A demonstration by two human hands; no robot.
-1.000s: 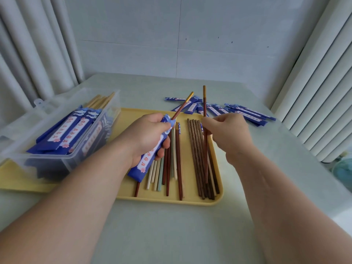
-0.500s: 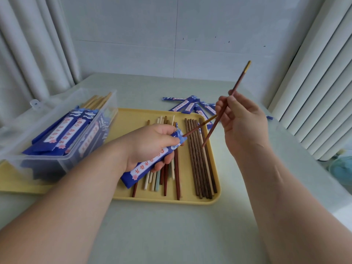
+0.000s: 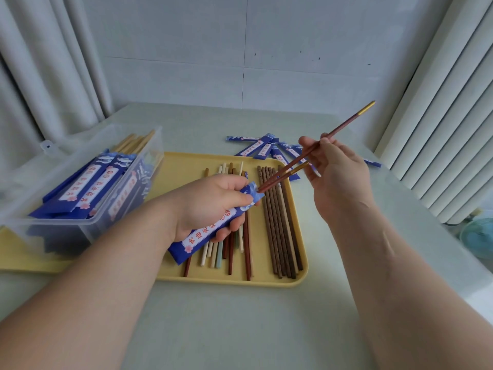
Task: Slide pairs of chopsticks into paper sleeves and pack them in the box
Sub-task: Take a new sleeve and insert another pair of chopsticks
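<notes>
Red-brown chopstick [image 3: 346, 122], pinched by right hand [image 3: 338, 177] fingers [image 3: 309, 142], tip at blue sleeve [image 3: 210, 228] mouth; left hand [image 3: 210, 201] grips sleeve.

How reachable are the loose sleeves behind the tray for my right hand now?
Probably yes: the loose sleeves lie just past the right hand, nothing between, though it holds a chopstick.

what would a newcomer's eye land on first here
The two hands at centre stand out: the left hand grips a blue paper sleeve over the yellow tray, while the right hand pinches a gold-tipped chopstick whose lower end meets the sleeve's mouth. To the left, a clear box holds filled blue sleeves, and loose chopsticks lie in rows on the tray.
</notes>
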